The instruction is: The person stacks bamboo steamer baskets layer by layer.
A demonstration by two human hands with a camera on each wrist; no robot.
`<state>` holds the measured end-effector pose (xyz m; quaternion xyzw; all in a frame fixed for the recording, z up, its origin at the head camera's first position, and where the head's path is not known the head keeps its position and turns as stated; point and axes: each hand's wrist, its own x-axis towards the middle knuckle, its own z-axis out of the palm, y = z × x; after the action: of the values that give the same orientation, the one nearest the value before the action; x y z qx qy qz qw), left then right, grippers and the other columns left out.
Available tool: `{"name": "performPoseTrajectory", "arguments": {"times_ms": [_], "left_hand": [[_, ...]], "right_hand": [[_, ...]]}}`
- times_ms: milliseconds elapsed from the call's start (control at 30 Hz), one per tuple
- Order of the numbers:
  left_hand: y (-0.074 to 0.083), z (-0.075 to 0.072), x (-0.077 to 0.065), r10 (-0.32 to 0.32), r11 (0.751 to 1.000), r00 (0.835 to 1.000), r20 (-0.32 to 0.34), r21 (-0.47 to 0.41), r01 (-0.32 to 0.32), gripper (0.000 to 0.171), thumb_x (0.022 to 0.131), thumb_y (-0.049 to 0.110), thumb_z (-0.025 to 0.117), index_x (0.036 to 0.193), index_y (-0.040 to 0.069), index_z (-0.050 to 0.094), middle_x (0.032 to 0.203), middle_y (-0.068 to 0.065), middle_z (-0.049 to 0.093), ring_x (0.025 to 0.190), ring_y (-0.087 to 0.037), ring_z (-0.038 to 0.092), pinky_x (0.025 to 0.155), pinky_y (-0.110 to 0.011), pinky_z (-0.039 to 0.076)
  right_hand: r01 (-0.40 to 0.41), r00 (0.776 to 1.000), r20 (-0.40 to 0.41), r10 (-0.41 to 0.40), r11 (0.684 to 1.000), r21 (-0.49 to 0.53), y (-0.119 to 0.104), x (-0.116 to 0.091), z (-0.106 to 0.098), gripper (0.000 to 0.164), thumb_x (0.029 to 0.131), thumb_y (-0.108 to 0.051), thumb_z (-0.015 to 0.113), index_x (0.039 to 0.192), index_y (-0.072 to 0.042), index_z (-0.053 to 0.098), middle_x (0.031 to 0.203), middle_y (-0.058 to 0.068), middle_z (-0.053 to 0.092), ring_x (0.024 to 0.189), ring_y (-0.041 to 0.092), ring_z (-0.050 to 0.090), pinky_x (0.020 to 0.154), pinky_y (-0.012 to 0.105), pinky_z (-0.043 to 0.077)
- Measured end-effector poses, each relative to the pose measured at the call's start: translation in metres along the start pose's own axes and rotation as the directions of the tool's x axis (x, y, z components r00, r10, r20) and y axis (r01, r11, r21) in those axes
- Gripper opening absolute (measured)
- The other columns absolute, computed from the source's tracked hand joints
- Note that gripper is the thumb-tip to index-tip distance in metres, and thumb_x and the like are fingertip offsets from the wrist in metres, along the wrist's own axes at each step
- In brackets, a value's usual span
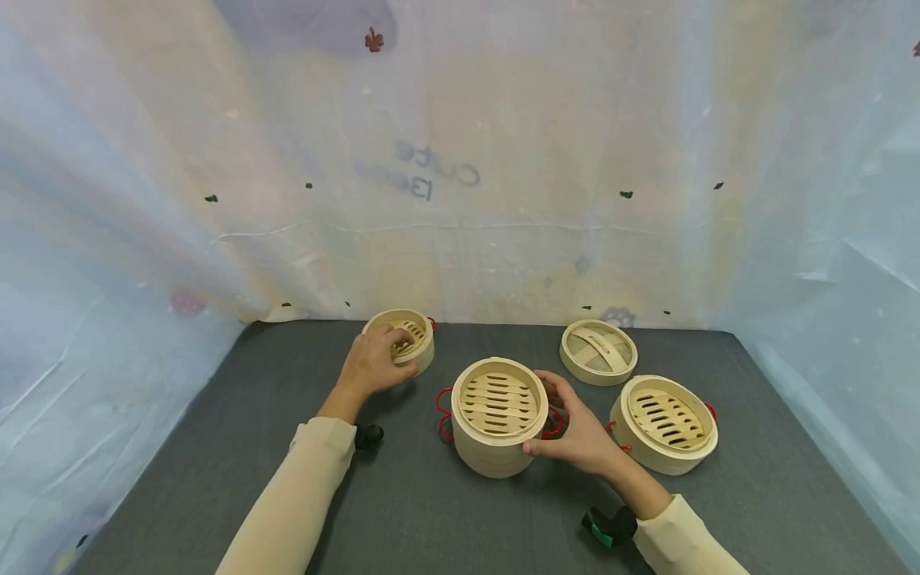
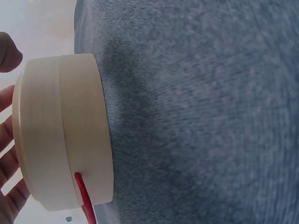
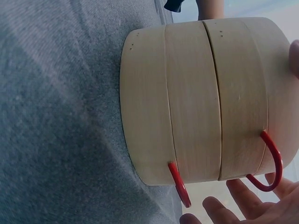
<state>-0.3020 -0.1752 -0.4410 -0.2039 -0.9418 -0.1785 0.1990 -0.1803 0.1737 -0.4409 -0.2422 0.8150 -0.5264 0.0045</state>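
A stack of bamboo steamer baskets (image 1: 498, 435) with red loop handles stands upright at the middle of the table. My right hand (image 1: 575, 427) holds its upper right side, thumb at the front and fingers toward the back. In the right wrist view, the lower fingers (image 3: 218, 211) spread apart from the stack's wall (image 3: 194, 102). At the back left, my left hand (image 1: 375, 358) reaches over a smaller-looking bamboo steamer (image 1: 424, 355) with a slatted top. The left wrist view shows the thumb (image 2: 9, 53) clear of that steamer's wall (image 2: 70, 130); the other fingertips are partly hidden behind it.
To the right stands another slatted steamer basket (image 1: 664, 423) with red handles, close to my right forearm. Behind it lies a round bamboo lid (image 1: 599, 352) with a strap across it. A dark grey cloth (image 1: 460, 519) covers the table; a pale sheet (image 1: 503, 160) hangs behind.
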Motion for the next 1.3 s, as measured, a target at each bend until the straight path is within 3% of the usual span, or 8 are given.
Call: {"name": "performPoseTrajectory", "arguments": {"times_ms": [200,500,733,1300], "left_hand": [[-0.0041,0.0047,-0.0003,0.015,1.000,1.000,-0.012,-0.018,-0.015,0.030,0.070,0.031,0.072,0.097,0.018,0.071,0.090,-0.002,0.064,0.075,-0.020,0.058,0.071,-0.042,0.048],[-0.0060,0.0077,0.0017,0.005,1.000,1.000,0.009,0.004,-0.005,0.030,0.070,0.029,0.072,0.099,0.019,0.071,0.088,-0.001,0.063,0.078,-0.018,0.057,0.074,-0.044,0.047],[-0.0062,0.0085,0.0021,0.009,1.000,1.000,0.018,0.028,-0.009,0.028,0.069,0.028,0.074,0.096,0.019,0.070,0.083,0.000,0.061,0.076,-0.016,0.055,0.070,-0.044,0.045],[-0.0075,0.0105,0.0028,0.013,0.998,1.000,0.029,0.058,-0.015,0.029,0.068,0.027,0.074,0.096,0.021,0.070,0.081,0.003,0.062,0.075,-0.015,0.055,0.066,-0.043,0.041]], "right_hand": [[-0.015,1.000,-0.003,0.015,1.000,0.001,0.0003,0.0007,-0.0001,0.100,0.071,-0.018,0.085,0.150,-0.007,0.024,0.140,0.017,0.046,0.126,0.041,0.049,0.093,0.051,0.048],[-0.004,1.000,-0.005,0.004,1.000,-0.005,0.0004,0.0002,-0.0002,0.100,0.071,-0.019,0.085,0.150,-0.012,0.025,0.141,0.018,0.045,0.127,0.043,0.047,0.095,0.061,0.042],[0.000,1.000,-0.003,0.000,1.000,-0.016,0.0005,-0.0001,-0.0004,0.098,0.071,-0.018,0.084,0.150,-0.016,0.025,0.142,0.019,0.044,0.128,0.044,0.046,0.095,0.061,0.042],[-0.003,1.000,0.010,0.003,1.000,0.003,-0.0010,0.0006,-0.0001,0.098,0.072,-0.017,0.084,0.150,-0.012,0.025,0.141,0.021,0.043,0.127,0.045,0.045,0.095,0.060,0.042]]}}
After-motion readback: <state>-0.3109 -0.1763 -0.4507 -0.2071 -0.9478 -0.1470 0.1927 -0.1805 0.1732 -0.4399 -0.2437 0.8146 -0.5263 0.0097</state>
